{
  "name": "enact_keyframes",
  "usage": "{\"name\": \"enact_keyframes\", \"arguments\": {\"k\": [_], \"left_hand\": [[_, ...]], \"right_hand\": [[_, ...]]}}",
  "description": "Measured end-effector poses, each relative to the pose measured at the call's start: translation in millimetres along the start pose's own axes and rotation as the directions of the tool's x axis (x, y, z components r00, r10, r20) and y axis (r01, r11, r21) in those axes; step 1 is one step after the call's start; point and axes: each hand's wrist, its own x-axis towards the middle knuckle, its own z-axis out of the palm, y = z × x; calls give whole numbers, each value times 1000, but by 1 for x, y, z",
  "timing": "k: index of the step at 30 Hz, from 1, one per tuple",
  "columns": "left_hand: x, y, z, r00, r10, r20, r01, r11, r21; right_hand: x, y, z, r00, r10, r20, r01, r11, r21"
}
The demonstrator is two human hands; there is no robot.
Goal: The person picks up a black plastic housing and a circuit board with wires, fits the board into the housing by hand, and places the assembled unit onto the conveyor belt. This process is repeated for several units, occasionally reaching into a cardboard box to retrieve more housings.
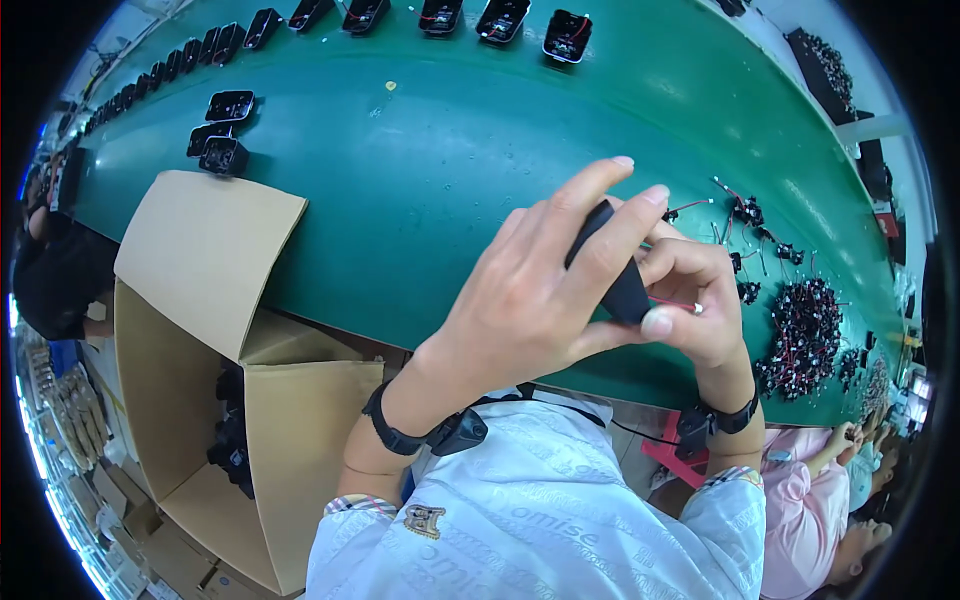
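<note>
Above the table's near edge, a black plastic housing (625, 290) is tilted in my hands, its outer wall toward me. My left hand (545, 270) wraps round it from the left, its index and middle fingers lying over it and its thumb underneath. On the other side my right hand (705, 285) is curled against the housing, thumb tip at its lower end. A thin red wire (670, 302) with a small white connector comes out by my right thumb. The housing's inside, and whatever my right fingertips touch there, is hidden.
Similar black housings (568, 37) line the far edge of the green table (430, 180); a few (222, 155) stand nearer left. Small wired parts (805, 335) are heaped at right. An open cardboard box (310, 430) with black pieces stands at left. Other people (810, 490) sit at right.
</note>
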Motion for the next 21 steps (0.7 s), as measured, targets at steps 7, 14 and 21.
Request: {"name": "enact_keyframes", "arguments": {"k": [7, 14, 21], "left_hand": [[-7, -8, 4, 989, -139, 49, 133, 986, 103], [-7, -27, 4, 997, -75, 0, 75, 992, -104], [-8, -35, -22, 982, -187, 12, 186, 982, 25]], "right_hand": [[3, 12, -3, 965, 263, -8, -249, 921, 299], [13, 16, 5, 930, 367, 27, -348, 854, 385], [60, -12, -7, 966, -190, -176, 29, 754, -656]]}}
